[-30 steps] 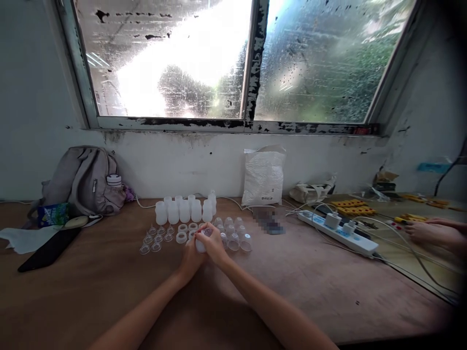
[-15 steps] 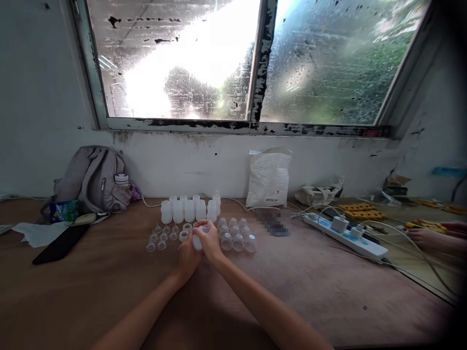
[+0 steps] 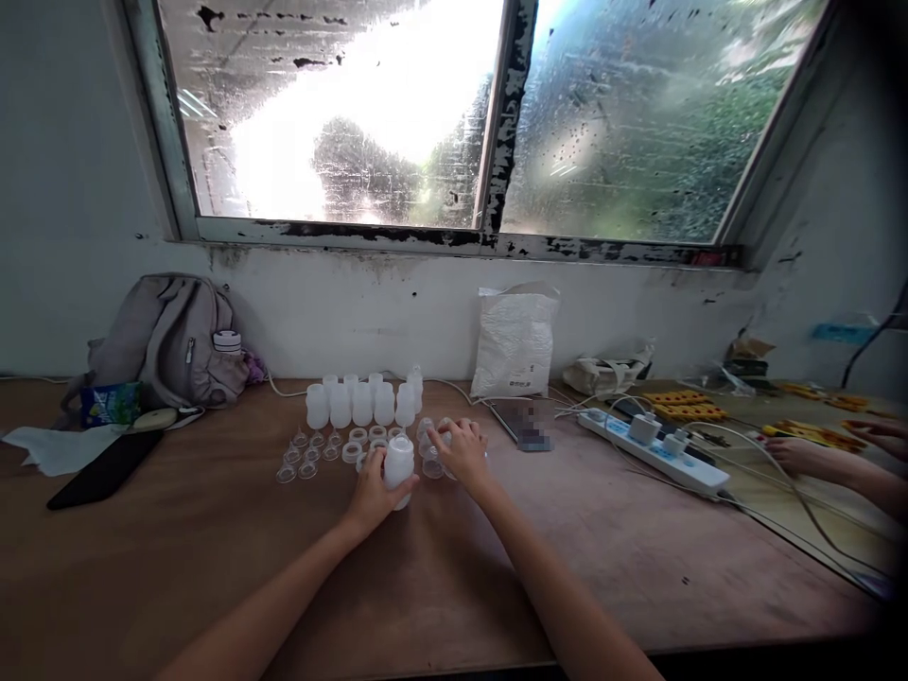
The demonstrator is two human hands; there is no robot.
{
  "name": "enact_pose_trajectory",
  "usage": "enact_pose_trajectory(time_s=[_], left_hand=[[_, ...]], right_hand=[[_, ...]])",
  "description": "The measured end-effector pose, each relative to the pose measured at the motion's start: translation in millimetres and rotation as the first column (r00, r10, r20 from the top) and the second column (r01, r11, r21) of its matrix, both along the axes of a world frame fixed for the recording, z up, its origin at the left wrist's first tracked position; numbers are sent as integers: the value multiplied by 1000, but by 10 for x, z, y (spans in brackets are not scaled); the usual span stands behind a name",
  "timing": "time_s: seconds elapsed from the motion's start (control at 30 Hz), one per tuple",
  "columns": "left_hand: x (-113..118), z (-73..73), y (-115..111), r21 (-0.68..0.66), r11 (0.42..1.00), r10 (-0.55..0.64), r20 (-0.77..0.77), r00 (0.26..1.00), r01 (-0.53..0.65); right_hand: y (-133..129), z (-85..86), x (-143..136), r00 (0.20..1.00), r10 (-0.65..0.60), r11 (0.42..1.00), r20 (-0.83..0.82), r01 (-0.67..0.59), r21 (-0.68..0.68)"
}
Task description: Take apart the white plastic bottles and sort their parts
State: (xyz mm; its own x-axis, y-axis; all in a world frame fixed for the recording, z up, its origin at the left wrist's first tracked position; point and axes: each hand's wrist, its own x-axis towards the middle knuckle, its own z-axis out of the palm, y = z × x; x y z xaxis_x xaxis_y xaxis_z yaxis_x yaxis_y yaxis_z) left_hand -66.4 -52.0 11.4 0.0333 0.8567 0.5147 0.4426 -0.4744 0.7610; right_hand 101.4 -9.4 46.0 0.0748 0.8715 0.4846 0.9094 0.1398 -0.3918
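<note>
My left hand is wrapped round a white bottle that stands upright, a clear piece on its top. My right hand reaches over the clear domed caps, fingers bent down among them; whether it grips one is hidden. White bottles stand in rows behind. Left of the held bottle lie white rings and small clear nipple-shaped pieces.
On the left are a grey backpack and a black flat case. A white bag leans on the wall. A power strip with cables lies right. Another person's hand is at far right.
My right hand has left the bottle and moved right to the clear caps. The bottle in my left hand now shows fully. The view has shifted slightly.
</note>
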Motion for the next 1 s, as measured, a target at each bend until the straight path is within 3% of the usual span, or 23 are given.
enact_pose_trajectory(time_s=[0.17,0.3,0.37,0.47,0.57,0.63,0.77,1.0], left_hand=[[5,-53,29,-49,997,-62,2,998,62],[9,-76,36,-89,992,-84,32,996,87],[10,-66,29,-89,993,-75,58,995,80],[15,-21,-3,-38,995,-86,103,991,91],[21,39,-48,1,989,-149,112,983,149],[23,72,-73,13,981,-192,84,978,191],[26,106,-99,48,973,-228,44,973,226],[42,39,-64,-35,970,-234,121,965,240]], right_hand=[[-48,-27,5,978,16,990,207,14,-142],[-67,-5,13,971,81,974,226,-29,-225],[-89,51,-3,990,47,990,136,-28,-140],[-175,192,-38,989,67,990,-135,-49,134],[-326,331,-64,874,317,920,-369,-189,343],[-431,378,-81,773,468,864,-428,-296,408],[-545,365,-130,672,627,770,-395,-455,449],[-522,310,-213,720,676,722,-157,-604,339]])
